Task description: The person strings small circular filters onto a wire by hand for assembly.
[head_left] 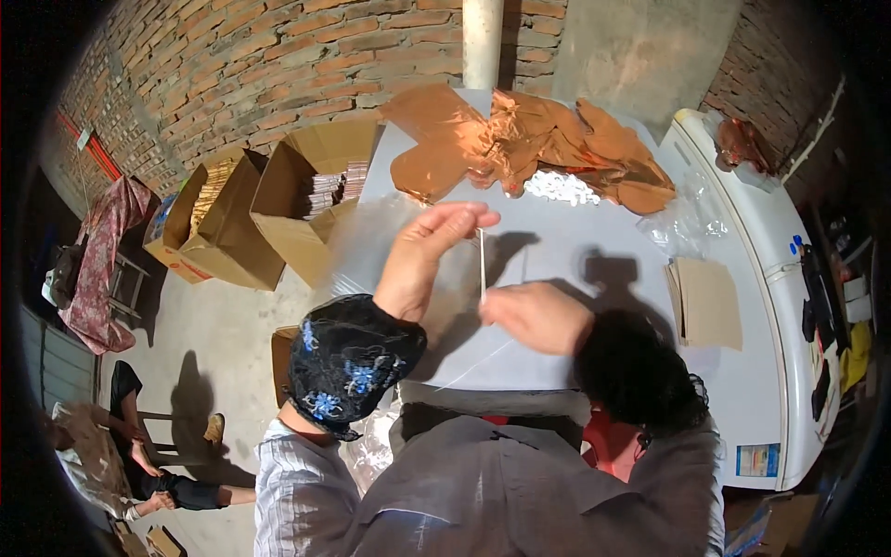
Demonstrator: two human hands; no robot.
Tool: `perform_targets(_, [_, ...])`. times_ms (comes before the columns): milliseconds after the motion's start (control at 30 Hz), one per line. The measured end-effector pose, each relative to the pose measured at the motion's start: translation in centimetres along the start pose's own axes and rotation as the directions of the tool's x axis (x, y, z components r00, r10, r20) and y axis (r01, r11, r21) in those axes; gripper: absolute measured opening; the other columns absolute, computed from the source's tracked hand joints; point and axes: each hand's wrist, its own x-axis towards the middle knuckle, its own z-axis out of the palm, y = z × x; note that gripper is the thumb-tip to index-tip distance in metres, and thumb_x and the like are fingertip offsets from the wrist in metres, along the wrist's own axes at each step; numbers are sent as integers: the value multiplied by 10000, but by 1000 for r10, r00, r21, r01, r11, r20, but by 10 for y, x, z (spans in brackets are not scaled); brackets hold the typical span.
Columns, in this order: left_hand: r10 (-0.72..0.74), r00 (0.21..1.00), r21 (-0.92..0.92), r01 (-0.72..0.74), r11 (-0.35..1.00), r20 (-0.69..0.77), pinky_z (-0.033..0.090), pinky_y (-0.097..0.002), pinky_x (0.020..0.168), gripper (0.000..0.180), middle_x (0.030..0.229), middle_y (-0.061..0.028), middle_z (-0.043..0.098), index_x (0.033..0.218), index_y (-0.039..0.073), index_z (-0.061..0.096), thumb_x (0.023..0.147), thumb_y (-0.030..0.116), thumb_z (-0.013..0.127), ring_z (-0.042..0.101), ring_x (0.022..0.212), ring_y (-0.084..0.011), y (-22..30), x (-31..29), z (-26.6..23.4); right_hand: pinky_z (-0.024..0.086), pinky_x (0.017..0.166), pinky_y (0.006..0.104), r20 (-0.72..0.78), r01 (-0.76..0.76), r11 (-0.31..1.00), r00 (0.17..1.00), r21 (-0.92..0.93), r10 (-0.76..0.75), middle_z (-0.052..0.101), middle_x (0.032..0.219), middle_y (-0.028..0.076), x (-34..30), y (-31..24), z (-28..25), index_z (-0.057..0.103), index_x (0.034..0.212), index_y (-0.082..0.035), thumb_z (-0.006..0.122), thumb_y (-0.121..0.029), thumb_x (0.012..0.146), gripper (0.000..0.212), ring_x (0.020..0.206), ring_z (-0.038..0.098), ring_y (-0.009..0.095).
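- Dark apron [473, 492] fills the lower middle, nearest the camera, worn over a striped sleeve [295, 492] at the left
- Thin pale strip [483, 265] stands almost upright between the two hands, above the worktop [575, 232]
- Left hand [432, 255] is pinched on the strip's top end, thumb against fingers; its black cuff [353, 367] bears blue flowers
- Right hand [538, 316], slightly blurred, is closed on the strip's lower end; a plain-looking black cuff [636, 371] covers that wrist
- Copper-coloured sheets [427, 174] lie crumpled and overlapping along the worktop's far side
- Small white pieces [561, 188] sit heaped just beside them, on the near side
- Clear plastic [687, 223] lies to the right, with brown cards [710, 302] stacked nearer
- Two open cartons [232, 246] stand left of the worktop, packed with bundles
- White appliance [770, 251] stands at the right
- Another person [97, 455] sits at lower left, partly cut off by the rim
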Motion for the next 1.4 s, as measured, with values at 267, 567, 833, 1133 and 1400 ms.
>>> perform_targets(267, [-55, 957, 57, 40, 998, 286, 390, -308, 942, 310, 1090, -88, 661, 1201, 7, 587, 958, 187, 517, 551, 1058, -143, -7, -2, 22, 435, 830, 294, -201, -173, 967, 957, 188, 211, 596, 854, 36, 11, 47, -73, 575, 927, 0, 497, -207, 934, 221, 856, 549, 136])
perform_targets(567, [69, 948, 351, -182, 918, 311, 395, -287, 929, 295, 1135, -91, 647, 1198, 10, 588, 963, 169, 508, 547, 997, -128, -3, 19, 14, 419, 791, 272, -323, -21, 959, 939, 283, 116, 555, 868, 21, 14, 27, -88, 560, 918, -17, 436, -225, 992, 253, 859, 514, 110])
perform_targets(833, [-22, 945, 496, -151, 855, 326, 409, -287, 949, 269, 1126, -65, 656, 1185, 5, 609, 955, 102, 508, 563, 1066, -126, -23, 7, 4, 441, 798, 301, -363, 102, 955, 932, 277, 5, 577, 848, 64, 7, 31, -48, 569, 925, 1, 446, -170, 966, 215, 864, 560, 162])
perform_targets(1133, [235, 879, 699, -473, 536, 415, 370, -299, 840, 265, 986, -78, 655, 1149, 110, 647, 931, 117, 496, 517, 845, -177, -28, -11, 0, 459, 714, 302, -286, 131, 877, 958, 463, 8, 587, 829, 83, 3, 16, -32, 560, 942, -9, 506, -153, 932, 154, 787, 584, 181])
perform_targets(1400, [272, 886, 792, -460, 401, 376, 428, -244, 766, 330, 1058, -24, 657, 1250, 67, 571, 934, 105, 485, 531, 831, -90, -18, -18, -14, 485, 743, 335, -279, 166, 941, 957, 296, -81, 619, 883, 98, 0, -5, -20, 587, 907, -43, 500, -52, 898, 88, 802, 617, 226])
